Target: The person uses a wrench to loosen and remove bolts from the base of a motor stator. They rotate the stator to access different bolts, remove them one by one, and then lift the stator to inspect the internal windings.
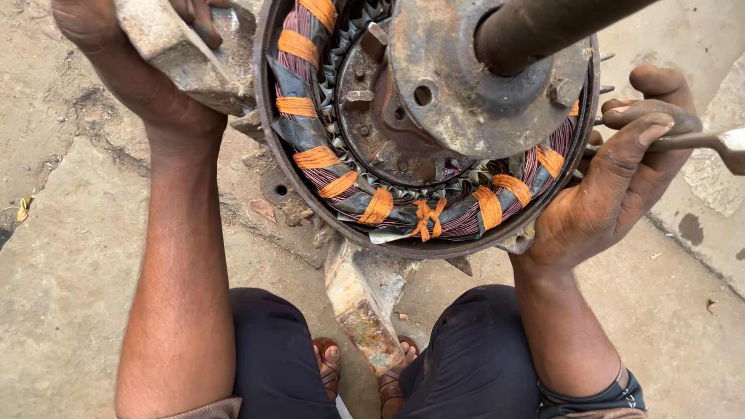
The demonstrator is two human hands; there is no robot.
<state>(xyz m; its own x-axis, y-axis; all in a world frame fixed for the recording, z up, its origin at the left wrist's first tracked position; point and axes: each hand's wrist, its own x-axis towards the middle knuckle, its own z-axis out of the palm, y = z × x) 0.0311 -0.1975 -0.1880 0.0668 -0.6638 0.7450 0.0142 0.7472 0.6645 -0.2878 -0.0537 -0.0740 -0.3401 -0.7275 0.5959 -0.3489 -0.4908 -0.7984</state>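
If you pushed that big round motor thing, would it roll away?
Probably not. The motor looks heavy: thick rusty metal packed with copper coils. Its mounting lug juts out and would likely stop rolling. The left hand grips another lug.

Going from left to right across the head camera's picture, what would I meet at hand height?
Left hand gripping a rusty mounting arm → copper windings tied with orange cord → central rusty hub plate → right hand → metal tool pinched in its fingers.
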